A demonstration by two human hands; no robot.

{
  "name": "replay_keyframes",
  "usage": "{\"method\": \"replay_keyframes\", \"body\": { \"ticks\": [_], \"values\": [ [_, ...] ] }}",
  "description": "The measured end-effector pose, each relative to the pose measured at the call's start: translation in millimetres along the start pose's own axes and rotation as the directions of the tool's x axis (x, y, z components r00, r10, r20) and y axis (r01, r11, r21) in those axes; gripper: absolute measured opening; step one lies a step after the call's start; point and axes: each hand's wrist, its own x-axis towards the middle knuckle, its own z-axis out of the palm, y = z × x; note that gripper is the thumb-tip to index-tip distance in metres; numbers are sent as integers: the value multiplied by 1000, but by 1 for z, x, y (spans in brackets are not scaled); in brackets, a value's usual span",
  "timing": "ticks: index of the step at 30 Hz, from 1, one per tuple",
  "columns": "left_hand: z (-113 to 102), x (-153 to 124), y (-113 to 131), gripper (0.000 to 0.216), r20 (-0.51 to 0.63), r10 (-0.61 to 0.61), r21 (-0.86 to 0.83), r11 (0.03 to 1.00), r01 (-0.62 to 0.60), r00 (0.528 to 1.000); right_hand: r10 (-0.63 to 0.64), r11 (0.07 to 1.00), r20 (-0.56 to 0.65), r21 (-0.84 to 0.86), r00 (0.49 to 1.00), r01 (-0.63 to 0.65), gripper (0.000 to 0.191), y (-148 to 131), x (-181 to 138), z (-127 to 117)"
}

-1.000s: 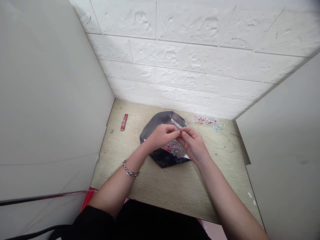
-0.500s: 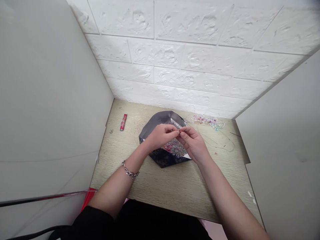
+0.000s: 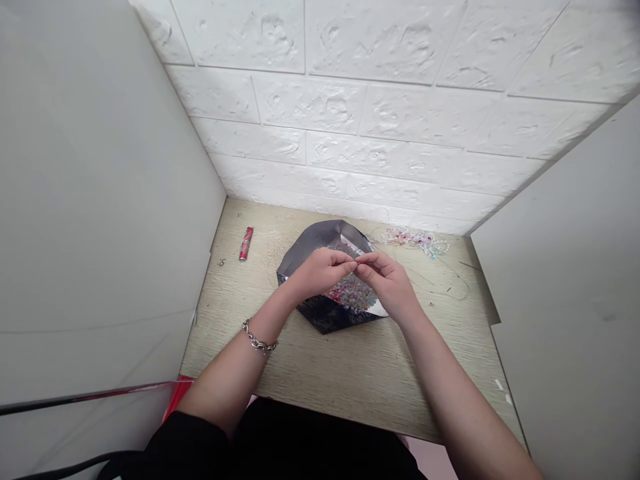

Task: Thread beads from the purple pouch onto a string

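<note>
My left hand (image 3: pixel 320 272) and my right hand (image 3: pixel 393 285) meet fingertip to fingertip above a cut-down bag (image 3: pixel 307 245), silvery inside and dark outside. Loose small beads (image 3: pixel 350 295), pink, clear and pale, fill its bottom. Each hand pinches with thumb and forefinger closed. Whatever sits between the fingertips is too small and covered to make out. A silver chain bracelet (image 3: pixel 257 341) circles my left wrist.
Strings of beads (image 3: pixel 433 247) lie on the table (image 3: pixel 340 373) at the back right, with thin thread (image 3: pixel 463 283) curling nearby. On the left rests a small red tube (image 3: pixel 246 244). A white brick-pattern wall (image 3: pixel 330 140) and side panels enclose the table.
Both hands stay pinched together over the bag, with my right fingers shifted slightly left and closer in. A small reddish bit seen earlier at the fingertips is now mostly hidden.
</note>
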Motion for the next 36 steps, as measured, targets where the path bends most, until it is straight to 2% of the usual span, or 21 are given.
{"method": "replay_keyframes", "body": {
  "ticks": [5,8,10,13,15,19,22,25,30,33,36],
  "values": [
    [0,0,1,29,-3,-29,-38,999,29,1000,-58,985,-8,-162,998,56,13,0,-1,-1],
    [0,1,1,27,-2,-46,-87,995,46,999,-183,924,-12,-343,983,168,10,0,1,-1],
    [-2,2,0,29,-29,-74,-179,982,68,997,-306,832,46,-474,951,290,10,-6,5,2],
    [-4,4,-2,29,-101,-159,-418,902,103,982,-427,646,237,-595,873,478,15,-22,14,9],
    [-6,5,-3,27,-133,-200,-548,831,96,971,-405,508,354,-680,843,529,19,-34,21,14],
    [-11,5,-4,29,-167,-221,-651,757,61,961,-274,237,398,-854,875,463,21,-51,33,26],
    [-16,5,-6,34,-186,-224,-636,769,56,957,-233,134,439,-869,868,476,20,-54,39,32],
    [-19,5,-7,35,-234,-234,-577,815,59,944,-240,154,479,-840,844,520,20,-54,43,33],
    [-18,3,-4,36,-316,-233,-548,836,24,920,-315,325,435,-786,844,526,29,-53,43,29],
    [-16,2,-2,38,-272,-182,-536,844,9,945,-389,446,379,-720,840,531,25,-51,43,27],
    [-15,2,-2,30,-231,-152,-558,830,-2,961,-402,582,336,-624,852,521,15,-43,46,25]
  ]
}}
